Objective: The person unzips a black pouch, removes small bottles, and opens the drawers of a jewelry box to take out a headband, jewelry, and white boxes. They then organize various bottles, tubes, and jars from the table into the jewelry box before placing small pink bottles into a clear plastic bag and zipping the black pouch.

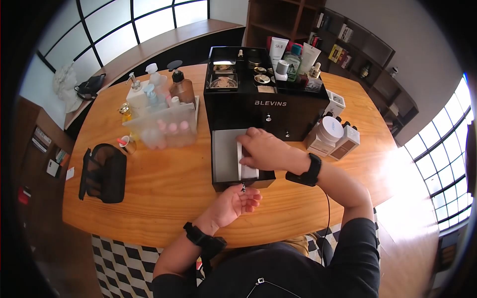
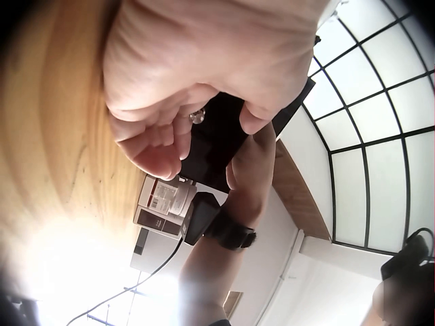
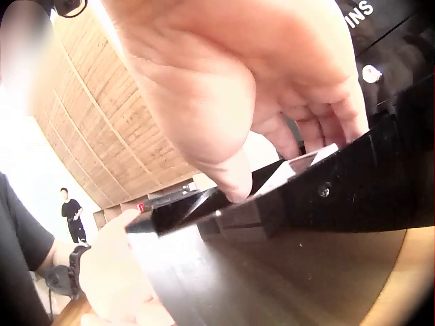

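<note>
A shallow black drawer (image 1: 224,156) with a grey inside stands pulled out from the black cosmetics organizer (image 1: 228,109). Inside its right half, a white box (image 1: 248,172) lies lengthwise under my right hand (image 1: 268,149). That hand reaches in from above and grips the box between thumb (image 3: 236,180) and fingers; the fingertips are partly hidden behind the drawer wall. My left hand (image 1: 233,204) is palm up at the drawer's front, its fingers loosely bent. The small clear knob (image 2: 197,117) shows between its thumb and fingers, which do not close round it.
Makeup compacts and tubes (image 1: 278,49) stand on the organizer. To its left is a translucent bin (image 1: 164,126) of pump bottles, with a black mesh case (image 1: 107,174) and a small cup (image 1: 128,144) nearby. White boxes and a jar (image 1: 332,130) stand right. A cable (image 1: 328,213) hangs by the right arm.
</note>
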Available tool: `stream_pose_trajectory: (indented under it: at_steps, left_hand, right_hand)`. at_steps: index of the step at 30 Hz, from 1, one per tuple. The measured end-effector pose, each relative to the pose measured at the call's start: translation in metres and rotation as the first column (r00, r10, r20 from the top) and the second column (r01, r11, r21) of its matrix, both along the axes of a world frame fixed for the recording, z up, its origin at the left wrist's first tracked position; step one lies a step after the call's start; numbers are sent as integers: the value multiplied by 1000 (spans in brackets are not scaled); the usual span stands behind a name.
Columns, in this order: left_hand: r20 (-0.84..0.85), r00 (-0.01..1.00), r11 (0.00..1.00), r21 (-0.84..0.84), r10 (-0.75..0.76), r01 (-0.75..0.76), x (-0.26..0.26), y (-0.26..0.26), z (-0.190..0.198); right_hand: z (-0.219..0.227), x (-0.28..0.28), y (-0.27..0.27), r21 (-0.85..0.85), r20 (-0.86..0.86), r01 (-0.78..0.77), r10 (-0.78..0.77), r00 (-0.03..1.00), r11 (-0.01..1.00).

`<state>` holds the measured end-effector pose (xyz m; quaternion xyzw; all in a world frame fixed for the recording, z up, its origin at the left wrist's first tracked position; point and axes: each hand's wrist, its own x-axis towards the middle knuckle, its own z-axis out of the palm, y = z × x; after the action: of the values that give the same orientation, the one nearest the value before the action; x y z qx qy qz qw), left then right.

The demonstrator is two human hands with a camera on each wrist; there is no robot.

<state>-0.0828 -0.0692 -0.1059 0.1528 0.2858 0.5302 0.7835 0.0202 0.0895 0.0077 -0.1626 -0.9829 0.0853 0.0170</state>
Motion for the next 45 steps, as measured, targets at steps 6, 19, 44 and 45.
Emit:
stream_pose_trajectory:
  at_steps: [6,19,44,45]
  left_hand:
    - [14,999,997,65,-37,36,-2,-1,-2]
    - [25,1000,998,57,7,-9,-4,1,-3]
    - [-91,981,984,52,172,-168,-1,-4,7]
    - [-97,980,984,54,174,-170,-1,-4,6]
  right_hand:
    - [4,16,-9,-14,-231,-91,85,969,996]
    - [6,47,-9,-438,-489,-152,-94,867,886]
    - [19,289,11,-855,-513,-132,-855,71,502]
    - [18,293,12,-857,-510,-124,-858,64,500]
